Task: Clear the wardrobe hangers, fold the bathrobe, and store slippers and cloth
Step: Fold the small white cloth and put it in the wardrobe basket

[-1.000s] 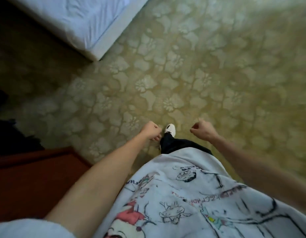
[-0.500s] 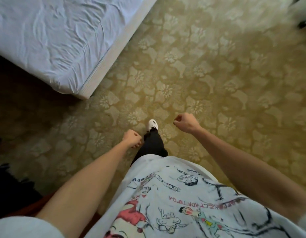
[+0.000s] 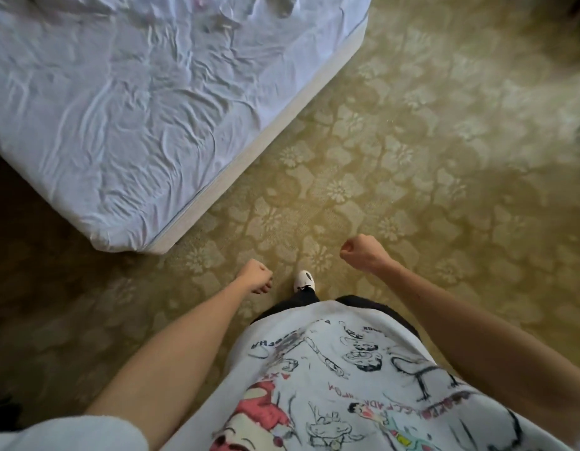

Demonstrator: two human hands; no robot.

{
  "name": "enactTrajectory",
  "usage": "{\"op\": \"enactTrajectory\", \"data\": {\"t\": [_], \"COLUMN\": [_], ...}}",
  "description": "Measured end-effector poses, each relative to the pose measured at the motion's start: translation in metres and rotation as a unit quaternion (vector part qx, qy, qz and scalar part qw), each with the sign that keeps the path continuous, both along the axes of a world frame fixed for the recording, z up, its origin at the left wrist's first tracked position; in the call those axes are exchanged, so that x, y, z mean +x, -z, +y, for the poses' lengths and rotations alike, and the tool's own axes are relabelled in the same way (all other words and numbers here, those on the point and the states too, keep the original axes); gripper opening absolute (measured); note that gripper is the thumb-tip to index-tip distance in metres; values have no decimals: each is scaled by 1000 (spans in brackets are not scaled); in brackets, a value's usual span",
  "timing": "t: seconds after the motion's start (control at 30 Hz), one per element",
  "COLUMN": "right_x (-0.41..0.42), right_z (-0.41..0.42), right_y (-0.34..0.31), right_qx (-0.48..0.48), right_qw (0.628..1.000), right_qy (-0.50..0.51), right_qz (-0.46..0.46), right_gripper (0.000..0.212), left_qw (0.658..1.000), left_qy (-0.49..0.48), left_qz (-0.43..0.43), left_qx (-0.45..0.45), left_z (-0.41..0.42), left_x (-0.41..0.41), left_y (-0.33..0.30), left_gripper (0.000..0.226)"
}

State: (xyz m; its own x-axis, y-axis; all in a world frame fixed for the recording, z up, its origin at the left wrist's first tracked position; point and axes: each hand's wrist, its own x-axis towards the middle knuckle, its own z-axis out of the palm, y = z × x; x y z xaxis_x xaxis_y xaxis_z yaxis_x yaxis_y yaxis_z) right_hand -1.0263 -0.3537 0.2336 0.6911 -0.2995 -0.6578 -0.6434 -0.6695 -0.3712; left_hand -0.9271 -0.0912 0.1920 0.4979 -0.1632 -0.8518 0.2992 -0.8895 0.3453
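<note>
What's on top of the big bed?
The bed is covered by a wrinkled white sheet. Near its far edge lie some small blurry things, too unclear to name. The sheet hides whatever lies beneath it.

A carpet (image 3: 363, 177) in olive-gold with a pale floral pattern covers the floor across most of the frame, brighter toward the upper right where light falls on it and darker along the left edge and lower left. A bed (image 3: 113, 102) fills the upper left of the frame, its white sheet (image 3: 87, 76) wrinkled and creased, with a pale base panel (image 3: 269, 138) running diagonally along its side down to the near corner at centre left
</note>
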Motion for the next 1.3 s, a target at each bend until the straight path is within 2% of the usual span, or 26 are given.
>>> {"op": "enactTrajectory", "data": {"t": [0.33, 0.5, 0.6, 0.8, 0.97, 1.07, 1.3], "right_x": [139, 251, 323, 487, 614, 682, 816], "right_z": [-198, -289, -324, -335, -299, -279, -284], "right_y": [14, 25, 24, 17, 16, 21, 30], "right_qx": [-29, -30, -19, 5, 41, 23, -22], "right_qw": [998, 998, 999, 988, 964, 945, 922], "right_qy": [36, 26, -18, -151, -261, -326, -386], "right_qz": [49, 46, 40, 21, -10, -13, 35], "right_gripper": [25, 25, 24, 20, 23, 28, 23], "left_qw": [996, 997, 998, 985, 953, 935, 907], "left_qy": [9, -5, -25, -151, -297, -352, -419], "left_qz": [6, -9, -17, -43, -38, -30, -7], "left_qx": [-90, -81, -63, -66, -47, -42, -31], "left_z": [-222, -313, -344, -350, -322, -302, -281], "left_x": [200, 300, 351, 434, 490, 528, 647], "left_y": [-20, -16, -26, -43, -39, -23, -5], "left_gripper": [15, 17, 18, 19, 15, 14, 14]}}
